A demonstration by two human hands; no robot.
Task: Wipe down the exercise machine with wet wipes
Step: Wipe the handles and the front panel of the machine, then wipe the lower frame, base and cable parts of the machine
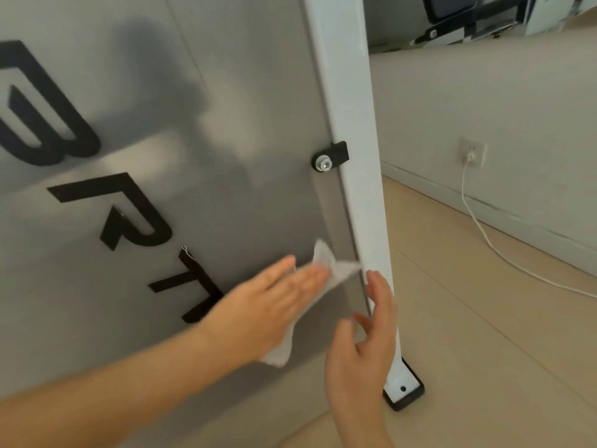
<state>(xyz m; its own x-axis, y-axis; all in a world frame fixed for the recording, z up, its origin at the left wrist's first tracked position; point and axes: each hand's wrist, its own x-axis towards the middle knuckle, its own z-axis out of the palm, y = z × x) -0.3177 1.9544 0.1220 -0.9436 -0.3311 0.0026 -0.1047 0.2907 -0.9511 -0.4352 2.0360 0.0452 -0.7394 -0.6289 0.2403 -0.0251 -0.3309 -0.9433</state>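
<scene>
wipe (340, 270) flat on grey panel (226, 92) of machine, low down, just beside white post (352, 124). long axis slants lower-left to upper-right; upper corner points at post. left grip (268, 305) released, fingers straight, palm pressing wipe to panel; wipe ends show beyond fingertips and below palm heel. right grip (361, 344) released, fingers loose, at post edge, holding nothing. white cable (478, 221) plugged into wall socket (472, 151).

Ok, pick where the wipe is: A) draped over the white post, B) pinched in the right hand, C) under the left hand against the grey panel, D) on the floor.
C: the left hand lies with straight fingers on the wipe, pressing it against the grey panel; the right hand holds nothing.
</scene>
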